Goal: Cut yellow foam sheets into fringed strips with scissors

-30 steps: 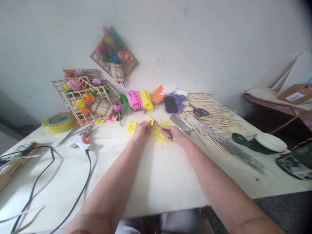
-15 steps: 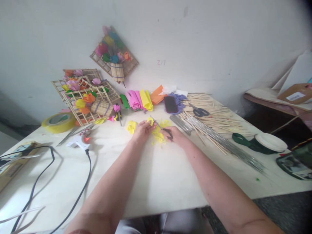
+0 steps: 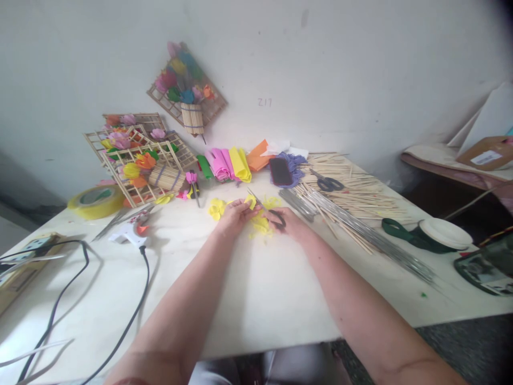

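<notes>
My left hand pinches a small piece of yellow paper above the middle of the table. Dark-handled scissors are in my right hand, its fingers wrapped round the handles. Their blades point up and to the left, beside the yellow piece. Beneath and between both hands lie scattered yellow paper scraps. Just left of my left hand rests a little pile of cut yellow petals.
Wooden sticks, metal wires and spare scissors lie right. Rolled coloured paper and a phone sit behind. Left are flower frames, tape, a glue gun with its cord and a power strip.
The yellow piece in my left hand has shifted slightly to the right and tilted. The scissors have barely moved.
</notes>
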The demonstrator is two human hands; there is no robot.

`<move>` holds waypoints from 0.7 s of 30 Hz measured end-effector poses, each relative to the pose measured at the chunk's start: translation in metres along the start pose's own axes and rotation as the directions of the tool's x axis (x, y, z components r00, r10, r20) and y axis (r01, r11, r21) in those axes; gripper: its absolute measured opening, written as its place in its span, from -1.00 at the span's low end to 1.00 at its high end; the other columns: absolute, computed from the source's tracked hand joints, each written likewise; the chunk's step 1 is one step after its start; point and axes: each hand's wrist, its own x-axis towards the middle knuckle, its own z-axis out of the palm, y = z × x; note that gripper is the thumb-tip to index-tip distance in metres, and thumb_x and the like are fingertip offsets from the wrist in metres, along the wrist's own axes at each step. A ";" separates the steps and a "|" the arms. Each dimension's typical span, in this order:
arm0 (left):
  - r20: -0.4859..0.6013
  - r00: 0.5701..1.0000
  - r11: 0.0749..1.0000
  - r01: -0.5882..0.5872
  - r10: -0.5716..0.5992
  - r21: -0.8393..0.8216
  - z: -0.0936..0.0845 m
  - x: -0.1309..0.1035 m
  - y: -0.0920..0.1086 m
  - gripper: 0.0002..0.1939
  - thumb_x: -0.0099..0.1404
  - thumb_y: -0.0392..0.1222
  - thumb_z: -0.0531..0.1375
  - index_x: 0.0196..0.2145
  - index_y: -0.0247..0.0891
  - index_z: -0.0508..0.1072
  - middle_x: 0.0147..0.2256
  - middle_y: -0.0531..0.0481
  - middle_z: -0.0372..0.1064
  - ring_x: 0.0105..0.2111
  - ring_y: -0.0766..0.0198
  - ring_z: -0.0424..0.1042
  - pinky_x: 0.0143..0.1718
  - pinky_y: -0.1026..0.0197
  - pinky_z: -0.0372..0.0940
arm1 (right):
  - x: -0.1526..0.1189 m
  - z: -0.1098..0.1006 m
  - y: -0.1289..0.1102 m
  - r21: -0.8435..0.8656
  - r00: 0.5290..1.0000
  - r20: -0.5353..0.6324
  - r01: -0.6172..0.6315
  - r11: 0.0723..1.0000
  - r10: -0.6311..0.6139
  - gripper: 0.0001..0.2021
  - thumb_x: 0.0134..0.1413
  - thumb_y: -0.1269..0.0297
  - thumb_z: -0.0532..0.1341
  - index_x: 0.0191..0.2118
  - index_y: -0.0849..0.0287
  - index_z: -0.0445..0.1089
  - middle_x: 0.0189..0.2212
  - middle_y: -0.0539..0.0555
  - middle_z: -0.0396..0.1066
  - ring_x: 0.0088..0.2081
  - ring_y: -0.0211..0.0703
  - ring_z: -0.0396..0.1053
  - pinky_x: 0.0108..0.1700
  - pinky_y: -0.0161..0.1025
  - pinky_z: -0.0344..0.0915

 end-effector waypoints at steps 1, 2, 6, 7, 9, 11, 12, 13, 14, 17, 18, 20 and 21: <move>-0.001 1.000 1.000 -0.001 0.001 -0.002 0.000 0.000 0.000 -0.96 0.08 -0.38 0.18 -0.44 -0.43 0.39 -0.46 -0.14 0.43 -0.38 0.20 0.47 -0.37 0.27 0.40 | 0.000 0.000 0.000 -0.003 1.000 -0.001 -0.001 1.000 0.001 -0.68 -0.18 0.05 0.25 -0.46 0.25 0.30 -0.75 -0.10 0.20 -0.76 -0.44 0.07 -0.74 -0.43 -0.09; -0.003 1.000 1.000 -0.001 0.001 -0.003 0.000 0.000 0.000 -0.97 0.08 -0.38 0.18 -0.45 -0.42 0.39 -0.46 -0.14 0.43 -0.38 0.20 0.47 -0.37 0.26 0.40 | 0.000 0.000 0.000 -0.004 1.000 -0.003 -0.005 1.000 0.005 -0.67 -0.19 0.04 0.25 -0.45 0.25 0.31 -0.75 -0.10 0.20 -0.76 -0.44 0.07 -0.74 -0.43 -0.09; -0.015 1.000 1.000 0.001 -0.001 -0.003 0.001 -0.001 0.001 -0.98 0.08 -0.38 0.18 -0.46 -0.42 0.39 -0.45 -0.15 0.43 -0.38 0.20 0.47 -0.33 0.23 0.40 | 0.002 -0.001 0.002 0.005 1.000 -0.015 -0.022 1.000 0.022 -0.65 -0.20 0.03 0.25 -0.42 0.26 0.32 -0.76 -0.10 0.20 -0.77 -0.43 0.07 -0.75 -0.43 -0.10; -0.017 1.000 1.000 0.002 -0.002 -0.004 0.001 -0.001 0.001 -0.98 0.08 -0.38 0.18 -0.46 -0.42 0.39 -0.45 -0.15 0.43 -0.38 0.20 0.47 -0.33 0.22 0.40 | 0.002 -0.001 0.002 0.007 1.000 -0.016 -0.023 1.000 0.023 -0.65 -0.21 0.02 0.25 -0.43 0.26 0.32 -0.76 -0.10 0.20 -0.77 -0.43 0.07 -0.75 -0.42 -0.09; -0.021 1.000 1.000 0.004 -0.004 -0.003 0.001 -0.002 0.001 -0.98 0.08 -0.38 0.18 -0.46 -0.41 0.39 -0.45 -0.15 0.43 -0.38 0.21 0.47 -0.34 0.23 0.40 | 0.003 -0.001 0.003 0.010 1.000 -0.016 -0.023 1.000 0.023 -0.65 -0.22 0.03 0.26 -0.44 0.26 0.32 -0.76 -0.10 0.20 -0.77 -0.43 0.06 -0.75 -0.42 -0.10; -0.022 1.000 1.000 0.008 -0.008 -0.001 0.002 -0.002 0.001 -0.98 0.08 -0.38 0.18 -0.46 -0.41 0.39 -0.45 -0.15 0.43 -0.38 0.21 0.47 -0.35 0.25 0.40 | 0.004 -0.002 0.003 0.016 1.000 -0.007 -0.021 1.000 0.021 -0.66 -0.23 0.04 0.26 -0.47 0.25 0.30 -0.76 -0.10 0.20 -0.77 -0.43 0.07 -0.75 -0.42 -0.10; -0.021 1.000 1.000 0.010 -0.010 0.000 0.002 -0.002 0.001 -0.99 0.08 -0.38 0.18 -0.46 -0.41 0.39 -0.46 -0.14 0.43 -0.38 0.22 0.47 -0.35 0.25 0.40 | 0.004 -0.002 0.003 0.021 1.000 0.002 -0.020 1.000 0.020 -0.67 -0.23 0.04 0.26 -0.48 0.25 0.30 -0.76 -0.10 0.20 -0.77 -0.43 0.07 -0.75 -0.42 -0.10; -0.018 1.000 1.000 0.011 -0.011 0.001 0.002 -0.001 0.001 -0.99 0.08 -0.38 0.18 -0.46 -0.41 0.39 -0.46 -0.14 0.43 -0.38 0.22 0.47 -0.35 0.25 0.40 | 0.004 -0.002 0.003 0.029 1.000 0.010 -0.020 0.999 0.020 -0.67 -0.22 0.04 0.25 -0.49 0.24 0.29 -0.76 -0.10 0.20 -0.77 -0.43 0.07 -0.75 -0.42 -0.10; -0.012 1.000 1.000 0.010 -0.010 0.002 0.002 -0.001 0.001 -0.99 0.09 -0.38 0.18 -0.47 -0.41 0.39 -0.47 -0.13 0.43 -0.38 0.22 0.47 -0.34 0.25 0.40 | 0.004 -0.002 0.003 0.035 1.000 0.017 -0.020 0.999 0.020 -0.68 -0.22 0.04 0.25 -0.50 0.24 0.28 -0.76 -0.10 0.20 -0.77 -0.43 0.08 -0.75 -0.41 -0.10; 0.007 1.000 1.000 0.003 -0.003 0.007 0.001 0.000 0.000 -0.98 0.08 -0.38 0.18 -0.48 -0.40 0.39 -0.48 -0.12 0.43 -0.39 0.22 0.47 -0.34 0.24 0.40 | 0.003 -0.002 0.003 0.036 1.000 0.020 -0.012 0.999 0.011 -0.69 -0.21 0.06 0.24 -0.51 0.24 0.28 -0.76 -0.10 0.19 -0.77 -0.43 0.07 -0.75 -0.41 -0.12; 0.013 1.000 1.000 0.001 -0.001 0.008 0.000 0.001 0.000 -0.97 0.08 -0.37 0.19 -0.48 -0.40 0.38 -0.48 -0.12 0.43 -0.39 0.22 0.47 -0.33 0.24 0.40 | 0.003 -0.002 0.003 0.031 1.000 0.019 -0.005 0.999 0.005 -0.70 -0.20 0.07 0.24 -0.52 0.25 0.27 -0.76 -0.10 0.19 -0.78 -0.43 0.06 -0.76 -0.41 -0.13; 0.018 1.000 1.000 -0.001 0.001 0.010 -0.002 0.001 0.000 -0.97 0.07 -0.37 0.19 -0.48 -0.40 0.38 -0.47 -0.13 0.43 -0.39 0.21 0.47 -0.32 0.23 0.40 | 0.003 -0.001 0.003 0.021 1.000 0.017 0.012 1.000 -0.012 -0.70 -0.20 0.08 0.24 -0.54 0.24 0.26 -0.77 -0.10 0.17 -0.78 -0.44 0.05 -0.76 -0.41 -0.14; 0.018 1.000 1.000 -0.001 0.001 0.011 -0.002 0.001 0.000 -0.97 0.07 -0.37 0.19 -0.48 -0.40 0.38 -0.47 -0.13 0.43 -0.38 0.21 0.47 -0.32 0.22 0.40 | 0.002 -0.001 0.003 0.016 1.000 0.015 0.022 1.000 -0.023 -0.71 -0.20 0.09 0.25 -0.55 0.24 0.26 -0.77 -0.11 0.16 -0.78 -0.44 0.04 -0.76 -0.41 -0.14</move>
